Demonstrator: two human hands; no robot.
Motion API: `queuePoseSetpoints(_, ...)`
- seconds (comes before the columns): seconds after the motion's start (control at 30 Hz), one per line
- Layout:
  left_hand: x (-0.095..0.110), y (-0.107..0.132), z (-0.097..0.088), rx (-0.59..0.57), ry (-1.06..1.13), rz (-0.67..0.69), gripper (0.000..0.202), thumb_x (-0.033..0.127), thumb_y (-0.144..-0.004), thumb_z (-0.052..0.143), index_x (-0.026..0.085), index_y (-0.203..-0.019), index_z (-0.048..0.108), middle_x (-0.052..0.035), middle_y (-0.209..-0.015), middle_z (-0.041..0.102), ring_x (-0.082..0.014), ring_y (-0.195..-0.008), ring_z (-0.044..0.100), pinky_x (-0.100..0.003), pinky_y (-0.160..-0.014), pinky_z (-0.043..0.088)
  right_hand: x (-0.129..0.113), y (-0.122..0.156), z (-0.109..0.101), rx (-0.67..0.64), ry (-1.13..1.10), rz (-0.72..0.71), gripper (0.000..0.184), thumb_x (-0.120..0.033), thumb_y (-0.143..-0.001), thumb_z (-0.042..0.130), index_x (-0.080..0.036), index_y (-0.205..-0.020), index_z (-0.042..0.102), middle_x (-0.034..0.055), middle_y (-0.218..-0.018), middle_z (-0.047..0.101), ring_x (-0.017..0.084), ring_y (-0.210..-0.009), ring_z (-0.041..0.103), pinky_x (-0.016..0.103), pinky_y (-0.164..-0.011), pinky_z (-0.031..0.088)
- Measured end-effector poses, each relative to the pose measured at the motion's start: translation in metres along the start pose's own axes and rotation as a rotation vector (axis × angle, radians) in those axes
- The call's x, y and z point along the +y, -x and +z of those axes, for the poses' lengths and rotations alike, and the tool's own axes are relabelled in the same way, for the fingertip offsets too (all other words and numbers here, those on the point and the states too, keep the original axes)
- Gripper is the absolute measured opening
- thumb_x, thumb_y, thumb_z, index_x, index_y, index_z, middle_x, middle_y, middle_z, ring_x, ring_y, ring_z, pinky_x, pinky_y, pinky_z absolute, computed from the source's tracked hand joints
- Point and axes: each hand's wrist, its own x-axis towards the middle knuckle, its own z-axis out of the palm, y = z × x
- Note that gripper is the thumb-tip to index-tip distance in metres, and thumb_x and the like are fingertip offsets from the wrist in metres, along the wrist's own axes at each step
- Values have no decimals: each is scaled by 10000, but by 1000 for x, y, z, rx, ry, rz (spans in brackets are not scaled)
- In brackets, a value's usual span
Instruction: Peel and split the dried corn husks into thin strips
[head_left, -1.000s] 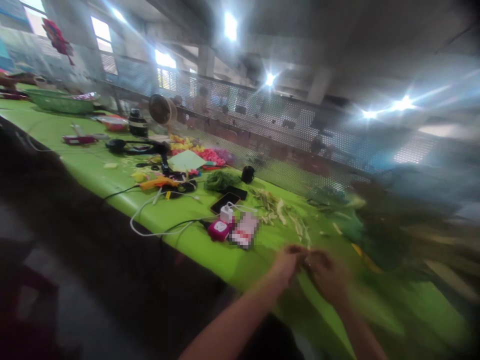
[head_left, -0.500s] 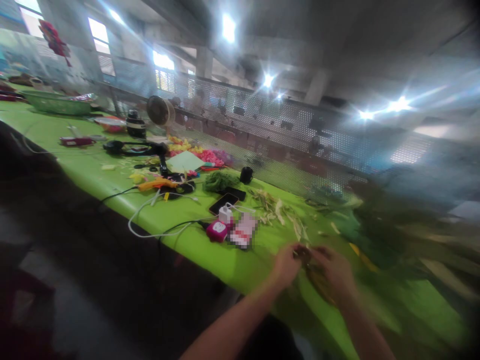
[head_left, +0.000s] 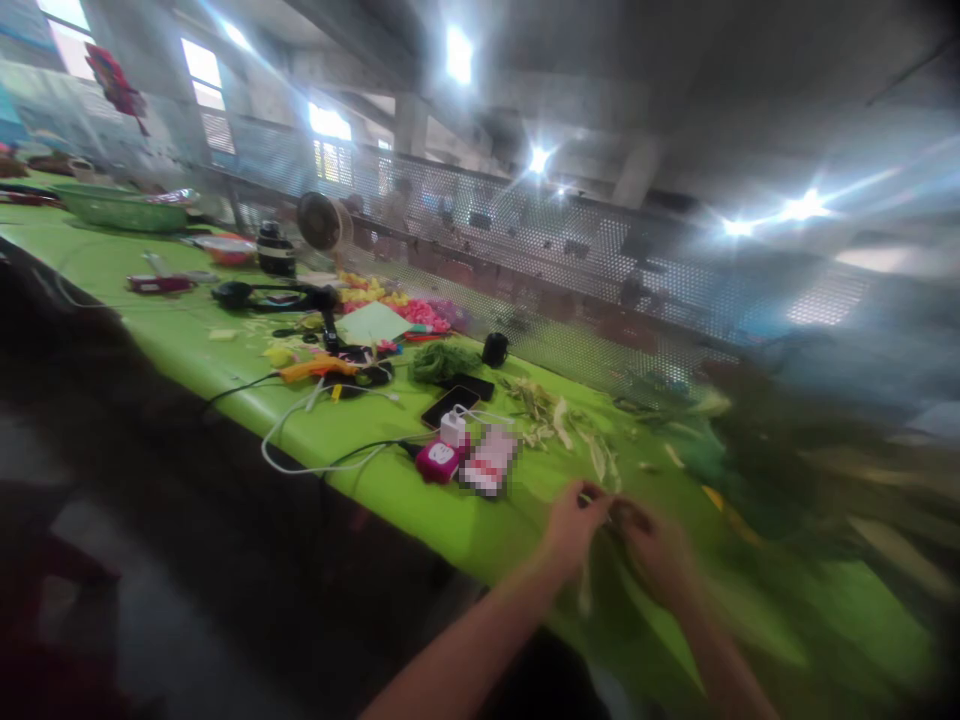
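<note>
Pale strip — below left hand, right hand close.

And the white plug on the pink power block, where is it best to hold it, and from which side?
Probably pinch the white plug by its upright sides, coming from above: it stands up from the pink power block with its body exposed, while a pixelated flat item lies close on the right. I would keep off the white cable near its top.
</note>
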Motion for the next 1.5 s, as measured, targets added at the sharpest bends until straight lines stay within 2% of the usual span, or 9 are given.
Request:
queuePoseSetpoints(0.13,5,2,2,-32,23,29,155,282,-758,661,164,-830,591,10,-712,562,-119,-692,505,-235,-673,408,-1,-2,2,-40,56,-36,330,-399,-800,528,-205,-948,750,43,-817,774,239,-730,697,298,-631,491)
queuePoseSetpoints(0.3,11,2,0,-28,-49,81,133,282,-779,638,165,-805,581,-11,-768,601,-139,-747,538,-261,-738,432,3,-3,-4,-31,180,-58,381,-415,-796,554,-196,-1081,678,10,-694,733,213,-597,652,288,-554,450)
queuePoseSetpoints(0.5,4,0,-3,3,-152,75,58,216,-752,636,162,-750,613,-5,-726,613,-151,-729,539,-278,-728,430,-1,3,-31,-45,321,-159,222,-435,-817,557,-263,-779,691,22,-772,721,212,-678,641,304,-619,423)
queuePoseSetpoints(0.8,4,7,3,-113,-217,85,91,66,-626,636,151,-617,666,-20,-632,633,-186,-709,565,-315,-761,435,-15,-1,-40,-7,429,-435,257,-414,-883,513,-265,-792,702,43,-811,699,193,-715,629,297,-651,434)
queuePoseSetpoints(0.93,5,10,5,-198,-130,74,68,188,-638,715,142,-681,688,-34,-688,669,-176,-716,577,-284,-707,448,-11,-9,-37,64,414,-436,234,-402,-881,529,-261,-809,702,32,-849,691,187,-728,634,294,-654,449)
queuePoseSetpoints(1.07,1,5,5,-210,-33,20,321,424,-677,731,110,-710,676,-52,-667,660,-155,-646,565,-272,-632,440,-2,-9,-33,192,366,-425,255,-390,-895,504,-247,-1006,683,81,-1068,671,227,-951,631,326,-770,477)
queuePoseSetpoints(1.13,-2,0,3,-202,6,-6,394,488,-666,732,103,-713,669,-57,-668,656,-144,-626,559,-272,-626,437,2,-5,-29,251,344,-421,276,-412,-889,514,-234,-1031,671,102,-1090,658,241,-970,622,345,-794,478)
queuePoseSetpoints(1.3,-7,-6,-1,-195,46,-59,419,492,-589,782,104,-696,665,-49,-662,650,-135,-621,549,-270,-638,426,10,6,-19,223,335,-427,253,-438,-889,522,-258,-930,695,68,-980,682,229,-945,628,321,-770,477)
queuePoseSetpoints(1.5,-4,-6,-4,-203,27,-95,354,432,-619,775,104,-724,695,-32,-659,657,-117,-600,536,-261,-639,425,14,9,-17,205,365,-379,290,-455,-904,489,-248,-852,684,66,-937,675,222,-883,627,325,-748,460)
